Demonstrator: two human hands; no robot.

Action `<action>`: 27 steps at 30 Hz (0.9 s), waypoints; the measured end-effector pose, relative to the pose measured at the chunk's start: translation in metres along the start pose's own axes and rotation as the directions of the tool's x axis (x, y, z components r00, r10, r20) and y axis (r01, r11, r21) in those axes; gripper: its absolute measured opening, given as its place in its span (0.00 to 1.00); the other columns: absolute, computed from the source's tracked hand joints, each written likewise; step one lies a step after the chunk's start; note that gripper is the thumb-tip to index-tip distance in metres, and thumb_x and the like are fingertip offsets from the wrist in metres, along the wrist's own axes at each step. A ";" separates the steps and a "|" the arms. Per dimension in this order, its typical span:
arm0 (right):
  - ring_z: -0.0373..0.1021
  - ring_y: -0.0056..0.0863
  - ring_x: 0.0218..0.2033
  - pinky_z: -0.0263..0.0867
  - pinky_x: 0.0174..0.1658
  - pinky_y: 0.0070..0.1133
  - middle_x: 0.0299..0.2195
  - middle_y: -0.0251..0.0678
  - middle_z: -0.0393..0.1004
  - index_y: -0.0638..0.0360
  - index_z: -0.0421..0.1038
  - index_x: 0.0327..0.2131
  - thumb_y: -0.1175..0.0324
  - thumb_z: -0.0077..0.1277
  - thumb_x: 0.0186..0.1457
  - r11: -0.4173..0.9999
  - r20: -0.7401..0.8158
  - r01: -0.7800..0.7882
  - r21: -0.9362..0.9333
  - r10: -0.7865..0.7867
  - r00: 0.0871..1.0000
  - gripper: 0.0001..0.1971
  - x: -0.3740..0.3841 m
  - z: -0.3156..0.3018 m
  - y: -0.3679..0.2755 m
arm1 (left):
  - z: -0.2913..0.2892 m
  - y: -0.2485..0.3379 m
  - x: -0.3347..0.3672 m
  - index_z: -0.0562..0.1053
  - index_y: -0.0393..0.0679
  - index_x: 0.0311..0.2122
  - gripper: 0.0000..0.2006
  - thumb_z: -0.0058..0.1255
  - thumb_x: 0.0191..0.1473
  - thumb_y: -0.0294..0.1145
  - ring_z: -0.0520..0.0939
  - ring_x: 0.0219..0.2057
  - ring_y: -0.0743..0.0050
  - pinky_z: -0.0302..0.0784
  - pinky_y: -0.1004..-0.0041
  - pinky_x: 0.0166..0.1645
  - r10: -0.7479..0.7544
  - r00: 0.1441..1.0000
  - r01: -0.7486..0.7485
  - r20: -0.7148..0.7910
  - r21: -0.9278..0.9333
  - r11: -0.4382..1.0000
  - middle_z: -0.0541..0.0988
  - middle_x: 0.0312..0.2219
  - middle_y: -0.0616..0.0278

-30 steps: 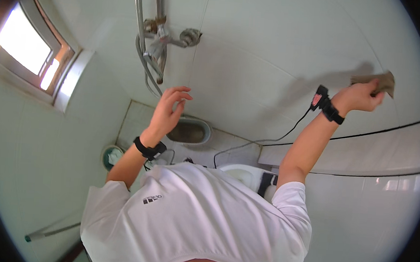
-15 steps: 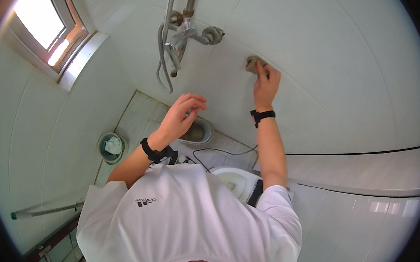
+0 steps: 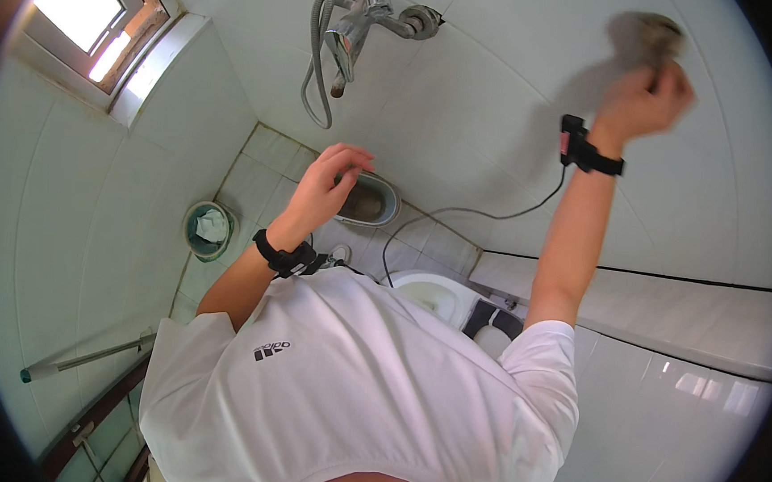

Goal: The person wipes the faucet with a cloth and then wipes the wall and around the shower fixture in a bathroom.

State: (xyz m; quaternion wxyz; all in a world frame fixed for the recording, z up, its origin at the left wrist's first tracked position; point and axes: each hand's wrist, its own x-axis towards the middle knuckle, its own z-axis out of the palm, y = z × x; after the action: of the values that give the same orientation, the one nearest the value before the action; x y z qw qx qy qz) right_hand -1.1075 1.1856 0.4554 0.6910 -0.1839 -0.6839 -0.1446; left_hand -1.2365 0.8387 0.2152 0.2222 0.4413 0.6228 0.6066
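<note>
Up at the right, my right hand (image 3: 639,106) grips a small grey-brown cloth (image 3: 660,36) against or close to the white tiled wall (image 3: 502,115). Motion blurs both, so whether the cloth touches the tiles is unclear. A dark shadow falls on the wall beside them. My left hand (image 3: 323,183) hangs in the air with loosely bent fingers and nothing in it. Below it, partly covered by that hand, is a grey basin (image 3: 390,207) with dark water or a dark bottom. Each wrist wears a black band.
A chrome shower mixer (image 3: 351,33) with a metal hose (image 3: 312,84) juts from the wall. Down on the floor are a toilet (image 3: 436,289) and a green bin (image 3: 196,244) with white paper. A cable (image 3: 486,214) trails from my right wristband. An open window (image 3: 80,5) is at upper left.
My right hand has swept up and to the right along the wall with the cloth. My left hand has stayed nearly in place. The view has shifted, with the mixer now higher.
</note>
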 end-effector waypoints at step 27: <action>0.74 0.30 0.38 0.70 0.43 0.31 0.40 0.35 0.77 0.58 0.68 0.50 0.49 0.51 0.63 -0.496 0.814 -0.855 -0.149 0.429 -0.391 0.23 -0.270 -0.133 -0.088 | 0.017 0.000 -0.028 0.75 0.38 0.42 0.11 0.39 0.60 0.17 0.77 0.47 0.73 0.72 0.74 0.51 -0.098 0.957 0.142 0.274 -0.144 0.979 0.78 0.46 0.61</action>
State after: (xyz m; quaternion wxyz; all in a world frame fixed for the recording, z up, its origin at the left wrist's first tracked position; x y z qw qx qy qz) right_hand -1.0350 1.0334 0.1912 0.2669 -0.3974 -0.3899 0.7867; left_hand -1.2081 0.8253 0.2050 0.3754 0.4603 0.5618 0.5758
